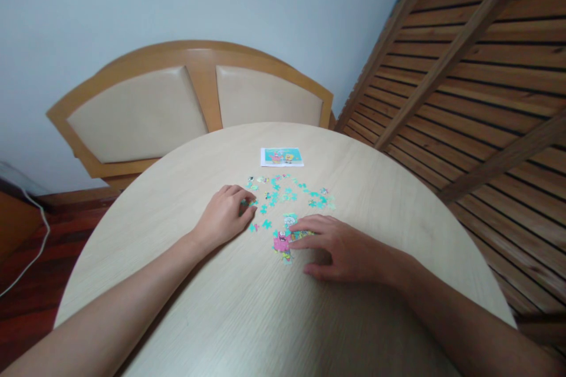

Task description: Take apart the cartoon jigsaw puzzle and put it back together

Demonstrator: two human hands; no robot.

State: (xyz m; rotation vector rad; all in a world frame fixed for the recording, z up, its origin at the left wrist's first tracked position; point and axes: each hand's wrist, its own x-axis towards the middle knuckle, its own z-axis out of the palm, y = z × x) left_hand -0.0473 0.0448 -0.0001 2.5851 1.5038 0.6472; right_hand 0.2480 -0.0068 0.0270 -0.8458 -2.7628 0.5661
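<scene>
On the table (177, 306), near its centre, the right hand (340, 250) lies flat, fingers extended and close together, tips pressing the joined cluster (283, 240). The left hand (223, 215) curls over loose pieces (287, 194) just left of it, and whether it grips one cannot be told. Risk: a sideways drag of either hand can split the cluster or scatter pieces, since nothing fixes them. The cluster's long axis appears to run from near edge to far edge, pointing toward the card (282, 156).
</scene>
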